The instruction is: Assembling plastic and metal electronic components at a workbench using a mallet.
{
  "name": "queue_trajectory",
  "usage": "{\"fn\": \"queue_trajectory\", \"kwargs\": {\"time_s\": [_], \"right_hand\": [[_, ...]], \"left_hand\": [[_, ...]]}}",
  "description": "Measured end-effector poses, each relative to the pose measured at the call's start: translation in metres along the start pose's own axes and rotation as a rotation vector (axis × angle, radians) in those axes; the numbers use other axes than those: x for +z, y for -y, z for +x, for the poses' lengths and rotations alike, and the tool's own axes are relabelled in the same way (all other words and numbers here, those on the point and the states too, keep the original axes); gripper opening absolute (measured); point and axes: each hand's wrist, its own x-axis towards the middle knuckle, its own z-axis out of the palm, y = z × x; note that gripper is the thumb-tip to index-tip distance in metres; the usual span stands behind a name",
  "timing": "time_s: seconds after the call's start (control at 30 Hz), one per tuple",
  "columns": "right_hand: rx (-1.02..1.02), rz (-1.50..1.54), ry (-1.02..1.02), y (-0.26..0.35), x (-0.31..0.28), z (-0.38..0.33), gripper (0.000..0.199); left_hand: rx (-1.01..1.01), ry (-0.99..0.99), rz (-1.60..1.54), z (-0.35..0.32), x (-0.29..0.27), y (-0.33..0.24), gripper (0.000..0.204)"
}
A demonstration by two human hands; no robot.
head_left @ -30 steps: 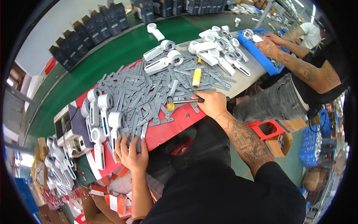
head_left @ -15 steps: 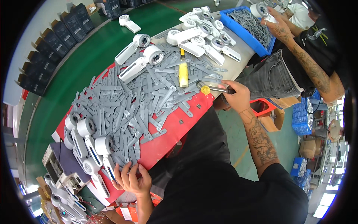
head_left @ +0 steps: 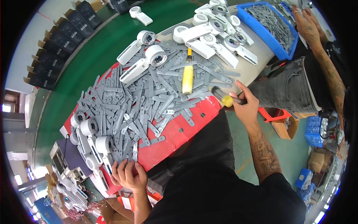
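My right hand [head_left: 246, 106] is closed around the dark handle of a mallet. The mallet's yellow face [head_left: 226, 100] and blurred grey head hang just off the table's right edge. My left hand [head_left: 128, 177] lies at the near edge of the table, its fingers apart and bent, with the fingertips against the heap of grey plastic strips [head_left: 141, 100]. What lies under those fingers is hidden. Beside it stands a white handheld fan [head_left: 104, 144], its handle running down to my fingertips. A yellow-handled tool [head_left: 188, 78] rests on top of the strips.
More white handheld fans [head_left: 209, 39] are piled at the far end, near a blue bin [head_left: 268, 30] full of grey strips. A co-worker's tattooed hands [head_left: 307, 28] are past the bin. Dark boxes [head_left: 59, 39] line the far left; a purple-topped device [head_left: 71, 156] stands left of the table.
My right hand has moved right with the mallet, from over the table to past its edge. The co-worker's hands have shifted away right. My left hand stays nearly in place.
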Motion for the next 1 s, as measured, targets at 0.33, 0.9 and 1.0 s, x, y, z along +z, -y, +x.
{"fn": "queue_trajectory", "kwargs": {"time_s": [0.33,0.9,1.0], "right_hand": [[-0.050,0.194,0.020,0.027,-0.006,0.000,0.024],[0.213,0.175,0.315,0.083,0.030,0.076,0.046],[-0.011,0.115,0.171,0.086,0.068,0.079,0.060]], "left_hand": [[0.004,-0.011,0.051,0.004,-0.002,-0.003,0.016],[0.011,-0.093,-0.112,0.003,-0.003,-0.004,0.023],[0.000,-0.103,-0.150,0.002,-0.001,-0.004,0.022]]}}
